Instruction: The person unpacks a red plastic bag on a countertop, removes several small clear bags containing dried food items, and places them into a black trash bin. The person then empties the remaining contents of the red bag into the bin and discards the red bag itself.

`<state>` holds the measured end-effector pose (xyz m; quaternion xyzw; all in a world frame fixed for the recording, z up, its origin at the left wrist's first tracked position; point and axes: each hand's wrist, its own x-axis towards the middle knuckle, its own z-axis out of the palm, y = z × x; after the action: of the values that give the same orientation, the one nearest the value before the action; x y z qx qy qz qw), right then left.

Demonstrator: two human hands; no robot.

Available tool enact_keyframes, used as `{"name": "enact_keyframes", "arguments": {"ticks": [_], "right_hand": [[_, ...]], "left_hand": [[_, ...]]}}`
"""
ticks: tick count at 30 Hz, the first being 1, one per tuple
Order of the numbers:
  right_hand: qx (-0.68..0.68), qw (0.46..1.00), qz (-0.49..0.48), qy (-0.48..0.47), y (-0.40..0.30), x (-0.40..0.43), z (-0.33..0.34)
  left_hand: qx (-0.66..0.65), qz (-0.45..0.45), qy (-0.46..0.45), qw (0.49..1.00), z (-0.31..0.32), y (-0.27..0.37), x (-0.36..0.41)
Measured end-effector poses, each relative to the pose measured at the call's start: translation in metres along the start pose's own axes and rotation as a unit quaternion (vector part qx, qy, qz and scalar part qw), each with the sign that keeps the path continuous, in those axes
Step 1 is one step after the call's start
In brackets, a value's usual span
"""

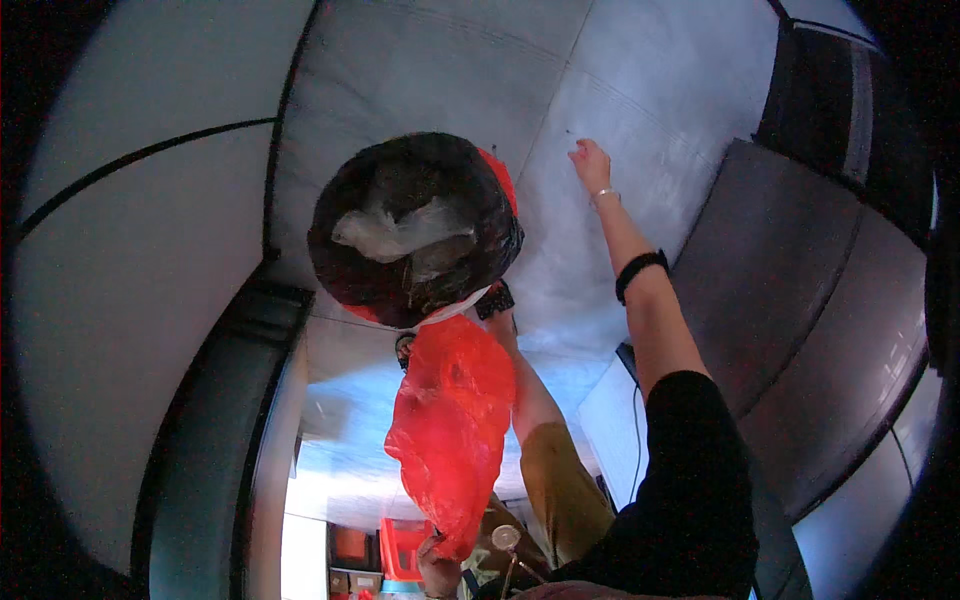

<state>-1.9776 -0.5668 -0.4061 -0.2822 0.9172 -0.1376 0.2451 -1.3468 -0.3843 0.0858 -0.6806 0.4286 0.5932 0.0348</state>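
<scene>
My left hand (439,566), at the bottom, is closed around the gathered end of a red plastic bag (457,397). The bag hangs between me and a round bin lined with a black plastic bag (352,277). Crumpled translucent plastic (405,229) lies inside the liner, and red shows at the bin's edge. To the right of the bin, my right hand (592,165) is stretched out over the floor, away from bag and bin. Its fingers are partly curled, and whether anything small is between them cannot be made out.
Large floor tiles (645,90) run under the bin and my sandalled feet. A dark, smooth-surfaced piece of furniture (795,277) stands at the right, and a dark-framed panel (202,420) at the left. A red plastic item (401,551) and small boxes (364,581) are behind me, near the bottom.
</scene>
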Motion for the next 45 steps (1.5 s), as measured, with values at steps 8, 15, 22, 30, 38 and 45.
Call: {"name": "enact_keyframes", "arguments": {"ticks": [8,15,22,30,38,45], "right_hand": [[-0.126,0.986,-0.057,0.093,0.022,0.048,0.051],[-0.089,0.994,-0.038,-0.042,-0.002,0.026,0.028],[0.414,0.909,-0.031,-0.028,-0.140,-0.133,-0.095],[0.264,0.911,-0.288,-0.134,-0.235,-0.233,-0.106],[0.150,0.839,-0.456,-0.256,-0.206,-0.267,-0.120],[-0.092,0.819,-0.443,-0.352,-0.196,-0.317,-0.133]], "left_hand": [[-0.195,-0.218,0.064,0.954,0.014,0.026,0.014],[-0.346,-0.255,0.125,0.894,0.017,0.039,0.014],[-0.512,-0.188,0.112,0.831,0.000,0.058,0.008],[-0.446,-0.126,0.100,0.881,0.015,0.073,0.014],[-0.375,-0.078,0.079,0.920,0.027,0.105,0.014],[-0.468,-0.029,0.092,0.878,0.029,0.143,0.030]]}}
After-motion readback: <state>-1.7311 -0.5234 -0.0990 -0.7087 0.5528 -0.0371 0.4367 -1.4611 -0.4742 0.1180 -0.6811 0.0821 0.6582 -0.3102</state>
